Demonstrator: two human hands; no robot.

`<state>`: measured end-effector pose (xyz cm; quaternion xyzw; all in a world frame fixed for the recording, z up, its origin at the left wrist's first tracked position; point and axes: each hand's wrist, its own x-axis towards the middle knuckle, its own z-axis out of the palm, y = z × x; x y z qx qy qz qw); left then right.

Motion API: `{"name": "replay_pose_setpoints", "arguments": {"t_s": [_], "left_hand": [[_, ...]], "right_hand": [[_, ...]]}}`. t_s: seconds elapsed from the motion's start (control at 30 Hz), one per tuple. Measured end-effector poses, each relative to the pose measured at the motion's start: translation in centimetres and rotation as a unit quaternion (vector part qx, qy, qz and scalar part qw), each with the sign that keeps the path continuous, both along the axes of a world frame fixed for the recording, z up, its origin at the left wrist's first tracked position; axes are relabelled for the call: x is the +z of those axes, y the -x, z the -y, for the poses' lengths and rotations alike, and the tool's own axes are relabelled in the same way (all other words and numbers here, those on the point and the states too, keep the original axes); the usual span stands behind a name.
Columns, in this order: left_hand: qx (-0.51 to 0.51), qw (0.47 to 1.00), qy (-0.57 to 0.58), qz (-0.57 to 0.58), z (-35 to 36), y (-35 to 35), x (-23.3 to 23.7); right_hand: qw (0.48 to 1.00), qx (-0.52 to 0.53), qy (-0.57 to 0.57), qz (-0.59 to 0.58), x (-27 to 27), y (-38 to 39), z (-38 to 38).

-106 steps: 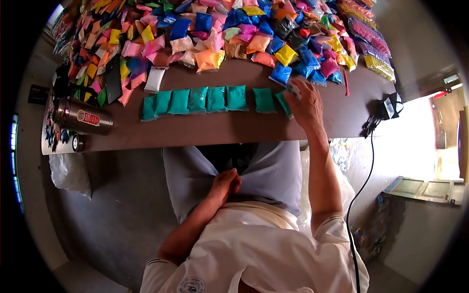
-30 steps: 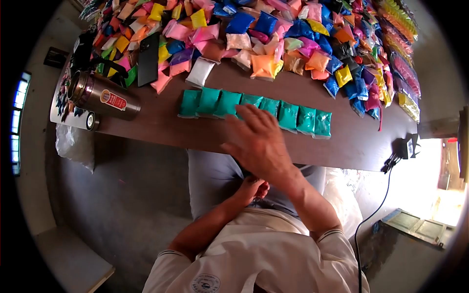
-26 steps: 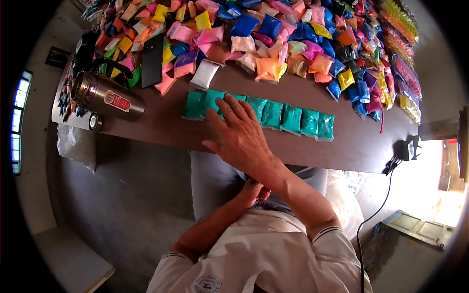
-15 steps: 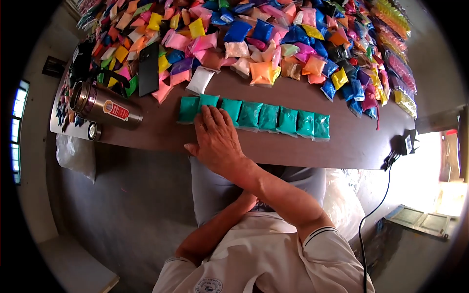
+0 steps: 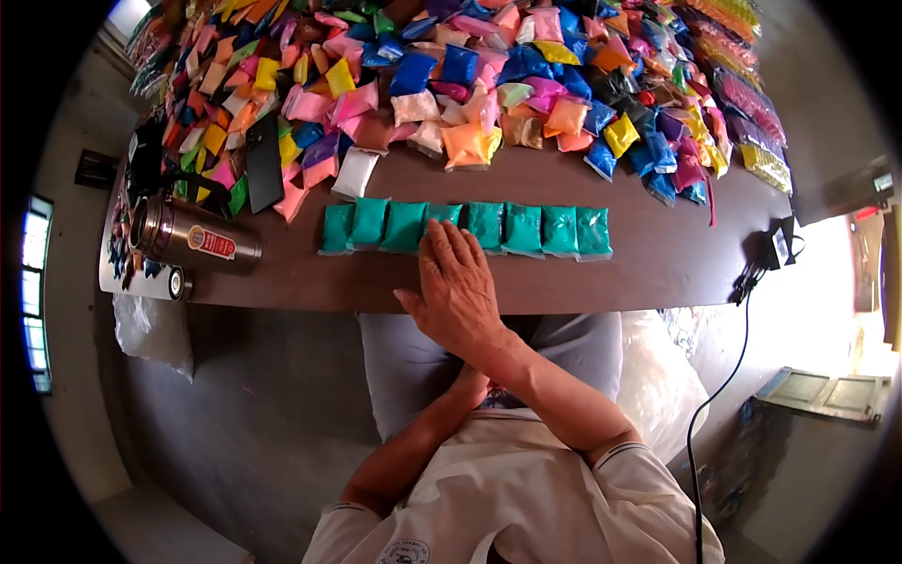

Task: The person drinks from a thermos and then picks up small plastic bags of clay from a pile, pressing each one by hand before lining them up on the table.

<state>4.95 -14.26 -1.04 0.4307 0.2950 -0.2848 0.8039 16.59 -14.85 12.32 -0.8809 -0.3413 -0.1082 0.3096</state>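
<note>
A row of several green packets (image 5: 523, 228) lies side by side on the brown table (image 5: 376, 282). My right hand (image 5: 458, 282) rests palm down with its fingertips on a packet near the middle of the row, partly covering it. Its fingers are stretched out, the thumb apart, and nothing is held. My left hand (image 5: 474, 383) is low at my lap, beneath the right forearm; its fingers are hidden. Just above the row's left end lies a white packet (image 5: 356, 174).
A large pile of colourful packets (image 5: 470, 141) covers the table's far side. At the left are a steel flask (image 5: 197, 233) and a black phone (image 5: 264, 162). A black cable (image 5: 723, 399) hangs from the table's right edge, near clear plastic bags (image 5: 658, 385).
My right hand has moved right along the row, from the second packet to one near the middle. The left-end packets now sit closer together. The camera view has shifted slightly.
</note>
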Motion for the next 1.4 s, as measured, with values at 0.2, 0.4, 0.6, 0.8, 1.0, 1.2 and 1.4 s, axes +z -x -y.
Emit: {"name": "replay_pose_setpoints", "arguments": {"t_s": [0.2, 0.4, 0.6, 0.8, 1.0, 1.2, 1.4], "left_hand": [[0.042, 0.997, 0.068, 0.008, -0.1, 0.0, -1.2], [0.031, 0.994, 0.1, 0.03, -0.3, 0.3, -0.8], [0.005, 0.994, 0.091, 0.051, -0.4, 0.3, -1.3], [0.027, 0.995, 0.096, 0.014, -0.6, 0.9, -1.4], [-0.015, 0.997, 0.075, -0.005, -0.5, 0.3, -2.3], [-0.015, 0.998, 0.049, -0.019, -0.4, 0.1, -1.7], [-0.004, 0.999, 0.039, -0.012, -0.3, 0.2, -1.5]], "right_hand": [[0.999, -0.039, -0.023, -0.019, 1.6, -0.2, 2.8], [0.992, -0.121, 0.021, -0.004, 0.2, -0.6, 7.3], [0.995, -0.097, -0.016, -0.013, 0.1, -0.5, 7.2], [0.983, -0.18, -0.04, 0.01, 2.0, -2.4, 10.9], [0.977, -0.213, 0.016, 0.008, 0.4, -4.1, 14.8], [0.981, -0.193, 0.013, -0.004, -0.1, -3.8, 14.5], [0.982, -0.187, 0.006, -0.026, 0.8, -4.6, 14.9]]}}
